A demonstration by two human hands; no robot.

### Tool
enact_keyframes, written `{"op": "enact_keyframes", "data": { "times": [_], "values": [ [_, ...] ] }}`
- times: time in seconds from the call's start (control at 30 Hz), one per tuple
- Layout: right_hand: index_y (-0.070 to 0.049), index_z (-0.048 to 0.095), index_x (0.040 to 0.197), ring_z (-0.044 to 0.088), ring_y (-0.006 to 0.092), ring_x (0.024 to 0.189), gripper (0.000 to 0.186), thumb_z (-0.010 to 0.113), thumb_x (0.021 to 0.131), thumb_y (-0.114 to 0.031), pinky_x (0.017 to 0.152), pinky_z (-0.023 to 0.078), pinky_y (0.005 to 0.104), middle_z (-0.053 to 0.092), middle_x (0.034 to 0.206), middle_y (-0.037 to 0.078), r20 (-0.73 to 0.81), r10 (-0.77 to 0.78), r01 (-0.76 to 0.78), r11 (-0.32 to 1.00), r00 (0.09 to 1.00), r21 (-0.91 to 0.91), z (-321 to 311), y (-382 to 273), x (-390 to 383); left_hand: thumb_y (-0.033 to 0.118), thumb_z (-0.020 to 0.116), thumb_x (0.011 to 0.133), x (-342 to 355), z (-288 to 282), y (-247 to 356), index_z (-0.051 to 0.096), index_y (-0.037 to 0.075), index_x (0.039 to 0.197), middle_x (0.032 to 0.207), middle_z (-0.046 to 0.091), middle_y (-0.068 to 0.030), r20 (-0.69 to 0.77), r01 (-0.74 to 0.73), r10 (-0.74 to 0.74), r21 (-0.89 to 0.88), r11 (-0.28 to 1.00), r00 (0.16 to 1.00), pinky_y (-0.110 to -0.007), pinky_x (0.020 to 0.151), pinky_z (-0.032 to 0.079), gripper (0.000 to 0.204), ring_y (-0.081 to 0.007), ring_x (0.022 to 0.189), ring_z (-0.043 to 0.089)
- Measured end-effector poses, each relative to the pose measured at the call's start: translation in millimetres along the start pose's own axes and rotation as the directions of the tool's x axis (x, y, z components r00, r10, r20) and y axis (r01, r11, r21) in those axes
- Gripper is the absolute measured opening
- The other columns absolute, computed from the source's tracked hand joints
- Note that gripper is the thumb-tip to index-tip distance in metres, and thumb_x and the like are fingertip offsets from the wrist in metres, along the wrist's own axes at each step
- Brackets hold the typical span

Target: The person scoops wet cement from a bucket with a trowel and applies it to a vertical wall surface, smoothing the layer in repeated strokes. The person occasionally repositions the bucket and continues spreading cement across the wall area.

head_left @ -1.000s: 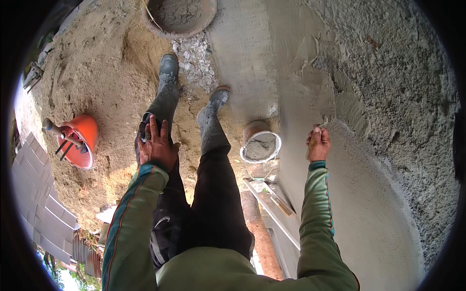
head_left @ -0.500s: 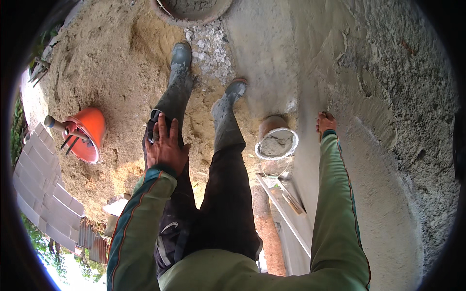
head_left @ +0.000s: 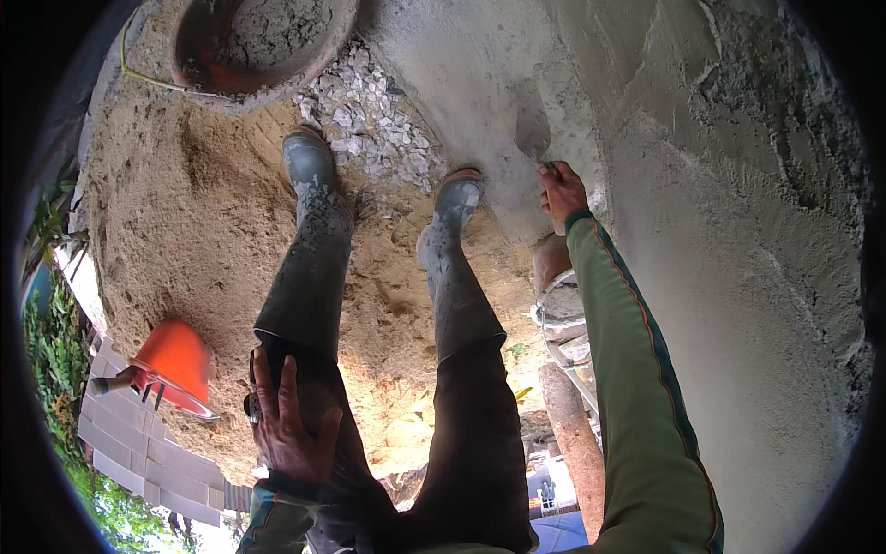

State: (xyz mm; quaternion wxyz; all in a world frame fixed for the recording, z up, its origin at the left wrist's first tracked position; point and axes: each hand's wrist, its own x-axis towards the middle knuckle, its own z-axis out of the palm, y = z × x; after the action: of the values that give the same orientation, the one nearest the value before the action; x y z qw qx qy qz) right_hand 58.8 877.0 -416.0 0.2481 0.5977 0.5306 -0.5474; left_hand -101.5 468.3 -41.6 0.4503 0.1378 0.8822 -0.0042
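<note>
Closed around the handle of a trowel (head_left: 532, 131), my right hand (head_left: 564, 196) is stretched forward on the right. The trowel's rounded grey blade lies against smooth wet-looking cement (head_left: 471, 69) beside the wall. My left hand (head_left: 293, 429) rests flat on my left thigh, fingers spread, holding nothing. Below my right hand, partly covered by the forearm, stands a bucket (head_left: 552, 263) with grey mortar in it. A large round basin (head_left: 198, 55) of mortar sits at the far left of the cement.
Crushed white stones (head_left: 378, 125) lie between the basin and my rubber boots (head_left: 309, 171). An orange bucket (head_left: 175, 360) with a wooden-handled tool (head_left: 113, 381) tilts on the sandy ground at left. Along the right runs a cement-coated wall (head_left: 720, 305). A round post (head_left: 569, 415) rises near my right leg.
My right hand has moved forward and left from beside the wall, and the trowel blade now shows on the cement. The view has shifted, revealing more of the basin. My left hand stays on the thigh.
</note>
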Motion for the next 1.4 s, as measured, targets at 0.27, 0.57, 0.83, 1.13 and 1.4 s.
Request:
{"op": "enact_keyframes", "data": {
  "times": [0.27, 0.57, 0.83, 1.13, 1.4],
  "values": [
    [-0.006, 0.065, 0.115, 0.064, 0.0317, 0.089, 0.036, 0.064, 0.094, -0.036, 0.083, 0.050, 0.0409, 0.069, 0.097, 0.015, -0.205, -0.306, 0.272, 0.946, 0.930, -0.179, 24.0, 19.1, 130.7, 0.057, 0.062, 0.089, 18.5, -13.5, 13.4, 0.038, 0.007, 0.152, 0.159, 0.029, -0.0274, 0.055, -0.055, 0.047, 0.157, 0.986, 0.997, -0.057, 0.112, 0.036, 0.083, -0.0491, 0.143, 0.034],
    [-0.010, 0.066, 0.118, 0.068, 0.0316, 0.092, 0.039, 0.071, 0.089, -0.036, 0.082, 0.052, 0.0414, 0.072, 0.097, 0.013, -0.413, -0.446, 0.124, 0.785, 0.794, -0.607, -90.5, 38.6, 93.0, 0.063, 0.053, 0.092, 16.8, -19.1, -8.8, 0.038, 0.006, 0.152, 0.156, 0.032, -0.0299, 0.013, -0.076, 0.075, 0.102, 0.992, 0.997, -0.057, 0.113, 0.035, 0.085, -0.0484, 0.144, 0.033],
    [-0.010, 0.069, 0.111, 0.066, 0.0249, 0.076, 0.035, 0.077, 0.083, -0.030, 0.073, 0.052, 0.0369, 0.068, 0.082, 0.010, -0.345, -0.463, 0.307, 0.854, 0.816, -0.421, -30.5, -2.3, -113.7, 0.028, 0.078, 0.075, 4.0, -23.7, -0.2, 0.041, 0.008, 0.150, 0.160, 0.026, -0.0254, -0.007, -0.058, 0.057, -0.136, 0.989, 0.998, -0.058, 0.109, 0.039, 0.086, -0.0493, 0.141, 0.036],
    [-0.002, 0.064, 0.114, 0.055, 0.0075, 0.075, 0.028, 0.066, 0.098, -0.025, 0.071, 0.047, 0.0262, 0.059, 0.084, -0.002, 0.799, -0.002, 0.109, 0.991, 0.601, -0.080, -14.1, -180.8, -388.9, 0.038, 0.075, 0.079, -15.7, -20.6, 2.4, 0.038, 0.010, 0.153, 0.164, 0.019, -0.0219, -0.015, 0.038, -0.039, -0.048, 0.998, 0.999, -0.059, 0.113, 0.031, 0.087, -0.0420, 0.144, 0.034],
    [-0.005, 0.062, 0.110, 0.050, 0.0079, 0.069, 0.019, 0.058, 0.102, -0.021, 0.061, 0.042, 0.0254, 0.056, 0.078, -0.002, -0.228, -0.747, 0.733, 0.662, 0.625, -0.158, -164.3, -244.3, -387.6, 0.038, 0.073, 0.083, -11.4, -23.7, -8.6, 0.035, 0.012, 0.154, 0.166, 0.014, -0.0191, 0.044, 0.103, -0.098, -0.107, 0.989, 0.994, -0.063, 0.111, 0.032, 0.084, -0.0409, 0.142, 0.038]
  ]
}}
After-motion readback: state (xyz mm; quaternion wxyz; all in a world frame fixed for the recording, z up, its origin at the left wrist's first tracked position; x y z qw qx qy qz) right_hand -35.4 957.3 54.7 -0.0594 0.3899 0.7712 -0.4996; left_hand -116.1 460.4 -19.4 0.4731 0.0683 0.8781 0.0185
